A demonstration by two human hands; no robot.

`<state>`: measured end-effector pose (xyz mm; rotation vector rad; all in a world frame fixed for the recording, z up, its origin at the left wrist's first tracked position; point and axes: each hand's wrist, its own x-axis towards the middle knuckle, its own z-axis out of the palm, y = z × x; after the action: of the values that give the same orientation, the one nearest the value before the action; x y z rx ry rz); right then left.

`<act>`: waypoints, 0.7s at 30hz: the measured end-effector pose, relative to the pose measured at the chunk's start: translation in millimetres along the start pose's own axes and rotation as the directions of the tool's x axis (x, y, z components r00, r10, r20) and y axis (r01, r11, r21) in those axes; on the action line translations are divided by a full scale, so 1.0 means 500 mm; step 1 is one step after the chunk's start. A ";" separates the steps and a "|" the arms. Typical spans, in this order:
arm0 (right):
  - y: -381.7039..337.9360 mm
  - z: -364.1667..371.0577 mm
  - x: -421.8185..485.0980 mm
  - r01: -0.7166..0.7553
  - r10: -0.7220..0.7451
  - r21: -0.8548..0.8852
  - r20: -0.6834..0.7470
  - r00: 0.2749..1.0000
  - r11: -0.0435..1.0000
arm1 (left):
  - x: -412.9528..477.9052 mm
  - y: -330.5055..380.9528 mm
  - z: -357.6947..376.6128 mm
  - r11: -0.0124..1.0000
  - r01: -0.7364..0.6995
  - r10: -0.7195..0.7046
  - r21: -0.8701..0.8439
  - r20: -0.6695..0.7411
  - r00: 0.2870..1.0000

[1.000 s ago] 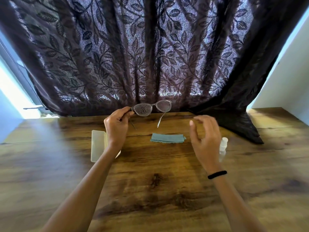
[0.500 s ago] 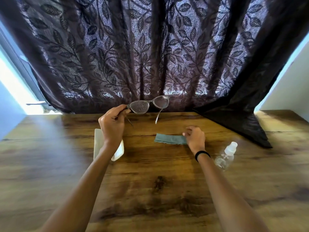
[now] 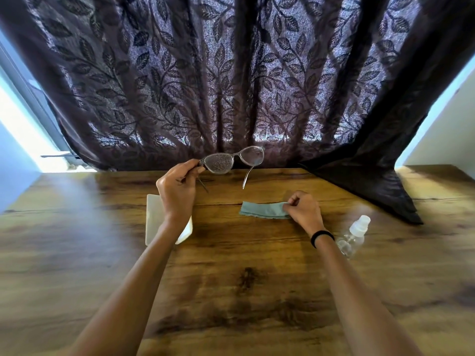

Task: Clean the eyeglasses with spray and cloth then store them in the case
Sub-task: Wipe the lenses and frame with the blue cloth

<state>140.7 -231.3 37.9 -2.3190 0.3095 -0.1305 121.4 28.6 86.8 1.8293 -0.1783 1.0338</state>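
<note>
On the wooden surface [image 3: 231, 278], the spray bottle [image 3: 353, 236] sits nearest, just right of the right hand [image 3: 304, 210], which pinches the cloth [image 3: 263, 210] by its end. The case [image 3: 154, 219] lies under the left wrist. Farther off, the left hand [image 3: 177, 191] grips the eyeglasses [image 3: 232, 159] by 1 temple, above the surface.

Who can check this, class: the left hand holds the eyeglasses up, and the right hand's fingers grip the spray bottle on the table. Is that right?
Not quite. The left hand holds the eyeglasses up, but the fingers of the right hand pinch the cloth on the table, not the spray bottle, which sits untouched. The head view shows it.
</note>
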 end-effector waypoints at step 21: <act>-0.112 0.118 0.025 -0.154 0.048 0.377 0.275 0.960 0.913 | 0.012 0.014 -0.011 0.998 -0.005 0.008 0.063 -0.041 0.999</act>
<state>174.0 -156.0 37.2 -1.8841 0.2435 0.1535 118.2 31.2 96.5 1.8634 -0.1285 1.0911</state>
